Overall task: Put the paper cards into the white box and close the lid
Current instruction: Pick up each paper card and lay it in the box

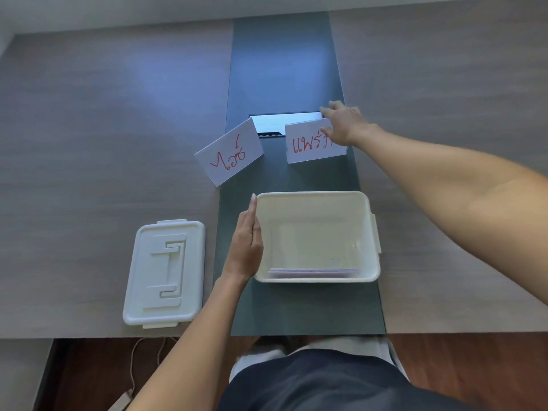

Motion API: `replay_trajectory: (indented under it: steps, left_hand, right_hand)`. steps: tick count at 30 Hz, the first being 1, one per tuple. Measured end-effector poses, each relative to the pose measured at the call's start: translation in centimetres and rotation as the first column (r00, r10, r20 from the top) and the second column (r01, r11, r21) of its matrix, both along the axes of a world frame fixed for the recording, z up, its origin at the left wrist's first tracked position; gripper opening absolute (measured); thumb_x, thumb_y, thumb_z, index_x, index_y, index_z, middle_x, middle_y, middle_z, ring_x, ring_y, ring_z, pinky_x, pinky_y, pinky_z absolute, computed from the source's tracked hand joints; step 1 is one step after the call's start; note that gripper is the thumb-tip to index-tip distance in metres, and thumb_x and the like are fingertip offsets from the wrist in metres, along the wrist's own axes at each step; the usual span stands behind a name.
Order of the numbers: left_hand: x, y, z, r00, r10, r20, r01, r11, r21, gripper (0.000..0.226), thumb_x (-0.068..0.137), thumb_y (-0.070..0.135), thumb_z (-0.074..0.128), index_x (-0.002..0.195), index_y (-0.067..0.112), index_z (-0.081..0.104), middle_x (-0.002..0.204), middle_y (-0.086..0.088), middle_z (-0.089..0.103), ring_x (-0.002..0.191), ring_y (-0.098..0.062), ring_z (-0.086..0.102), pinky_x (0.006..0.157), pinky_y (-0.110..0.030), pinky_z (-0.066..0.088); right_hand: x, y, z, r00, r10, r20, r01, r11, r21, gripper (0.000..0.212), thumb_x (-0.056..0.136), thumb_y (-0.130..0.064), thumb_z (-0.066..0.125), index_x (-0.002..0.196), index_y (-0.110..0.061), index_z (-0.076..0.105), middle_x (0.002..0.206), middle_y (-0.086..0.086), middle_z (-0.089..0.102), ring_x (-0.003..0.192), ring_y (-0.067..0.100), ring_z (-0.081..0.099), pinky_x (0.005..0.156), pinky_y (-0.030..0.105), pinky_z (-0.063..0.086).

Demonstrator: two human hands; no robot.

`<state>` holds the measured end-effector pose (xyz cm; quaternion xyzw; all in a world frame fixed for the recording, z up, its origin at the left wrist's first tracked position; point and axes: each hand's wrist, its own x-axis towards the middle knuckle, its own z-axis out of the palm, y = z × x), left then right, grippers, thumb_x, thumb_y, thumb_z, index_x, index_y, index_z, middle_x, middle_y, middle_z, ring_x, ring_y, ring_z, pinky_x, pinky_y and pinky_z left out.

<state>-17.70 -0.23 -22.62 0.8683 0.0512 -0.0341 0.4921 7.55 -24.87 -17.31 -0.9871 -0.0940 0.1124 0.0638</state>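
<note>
The white box (374, 232) stands open on the dark centre strip of the table, with paper cards (311, 273) lying flat at its near inner wall. My left hand (246, 247) rests flat against the box's left side, fingers straight and together. Two folded white cards with red writing stand behind the box: one card (229, 152) at the left, the other card (308, 143) at the right. My right hand (344, 123) reaches over the right card's top right corner, fingers around its edge. The white lid (166, 274) lies on the table left of the box.
A recessed cable hatch (284, 121) sits in the dark strip just behind the two cards. The wooden table's near edge (89, 336) runs below the lid. A white cable (133, 369) hangs under the table at the lower left.
</note>
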Motion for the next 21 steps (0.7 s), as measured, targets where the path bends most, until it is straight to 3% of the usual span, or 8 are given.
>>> replay_trajectory:
  steps: [5, 8, 11, 14, 17, 21]
  left_hand:
    - [0.0, 0.0, 0.0, 1.000, -0.003, -0.002, 0.003, 1.000, -0.006, 0.052, 0.108, 0.017, 0.029, 0.158, 0.027, 0.021, 0.123, 0.005, 0.051, 0.109, 0.005, 0.051, 0.093, 0.003, 0.029]
    - [-0.1, 0.0, 0.2, 1.000, -0.001, -0.007, 0.001, 1.000, -0.006, 0.053, 0.108, 0.014, 0.029, 0.158, 0.025, 0.022, 0.127, 0.008, 0.050, 0.110, 0.011, 0.048, 0.094, 0.004, 0.027]
    - [-0.1, 0.0, 0.3, 1.000, 0.000, -0.012, 0.000, 1.000, -0.005, 0.053, 0.108, 0.014, 0.028, 0.159, 0.025, 0.021, 0.127, 0.006, 0.049, 0.110, 0.014, 0.047, 0.092, 0.005, 0.026]
    - [-0.1, 0.0, 0.3, 1.000, -0.002, -0.008, 0.002, 1.000, -0.005, 0.052, 0.108, 0.016, 0.028, 0.158, 0.027, 0.021, 0.126, 0.006, 0.049, 0.111, 0.013, 0.047, 0.093, 0.005, 0.027]
    - [-0.1, 0.1, 0.1, 1.000, -0.004, -0.002, 0.004, 1.000, -0.008, 0.053, 0.108, 0.015, 0.027, 0.158, 0.027, 0.021, 0.119, 0.002, 0.051, 0.104, 0.004, 0.051, 0.092, 0.000, 0.031]
    - [-0.1, 0.1, 0.1, 1.000, -0.008, 0.005, 0.008, 1.000, -0.007, 0.053, 0.108, 0.013, 0.028, 0.158, 0.026, 0.022, 0.122, 0.007, 0.049, 0.103, 0.016, 0.048, 0.089, 0.005, 0.027]
  right_hand:
    - [1.2, 0.1, -0.9, 0.998, 0.054, -0.038, -0.057, 0.993, -0.101, 0.051, 0.099, -0.031, 0.051, 0.145, -0.012, 0.039, 0.138, 0.019, 0.051, 0.128, 0.037, 0.047, 0.109, 0.048, 0.031]
    - [1.3, -0.1, -1.7, 0.996, 0.088, 0.033, -0.084, 0.990, -0.117, 0.032, 0.099, -0.017, 0.049, 0.131, -0.010, 0.051, 0.121, 0.017, 0.058, 0.111, 0.037, 0.057, 0.099, 0.045, 0.034]
    - [0.9, -0.4, -2.1, 0.991, 0.109, 0.079, -0.099, 0.988, -0.120, 0.030, 0.091, 0.001, 0.049, 0.115, -0.012, 0.060, 0.108, 0.013, 0.063, 0.095, 0.034, 0.062, 0.090, 0.041, 0.037]
    - [0.0, -0.7, -1.5, 0.987, 0.133, 0.093, -0.123, 0.987, -0.100, 0.020, 0.092, -0.004, 0.050, 0.104, -0.011, 0.063, 0.104, 0.012, 0.066, 0.088, 0.033, 0.064, 0.078, 0.039, 0.043]
    - [-1.5, -1.0, -0.5, 0.982, 0.116, 0.151, -0.119, 0.993, 0.010, 0.019, 0.096, -0.009, 0.050, 0.107, -0.008, 0.065, 0.108, 0.013, 0.067, 0.089, 0.035, 0.064, 0.077, 0.041, 0.046]
    - [-3.8, -1.3, 1.4, 0.969, 0.063, 0.241, -0.105, 0.980, 0.168, 0.022, 0.098, -0.018, 0.053, 0.108, -0.006, 0.067, 0.110, 0.013, 0.068, 0.092, 0.036, 0.064, 0.079, 0.042, 0.047]
